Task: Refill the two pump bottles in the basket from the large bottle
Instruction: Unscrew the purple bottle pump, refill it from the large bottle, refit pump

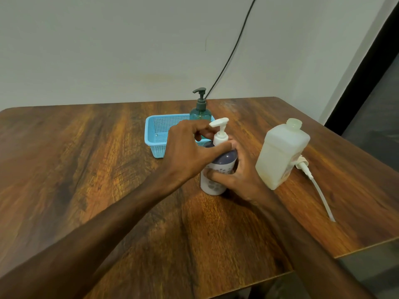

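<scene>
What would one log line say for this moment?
left hand: grips white pump | right hand: holds purple bottle | large bottle: open, on table

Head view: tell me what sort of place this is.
Likely a plain home or office room: a wood-grain table against a bare pale wall, a black cable hanging down it.

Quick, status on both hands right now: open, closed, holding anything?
Left hand: pinches the white pump collar of the purple-topped pump bottle.
Right hand: grips that bottle's body, which stands on the table.
</scene>
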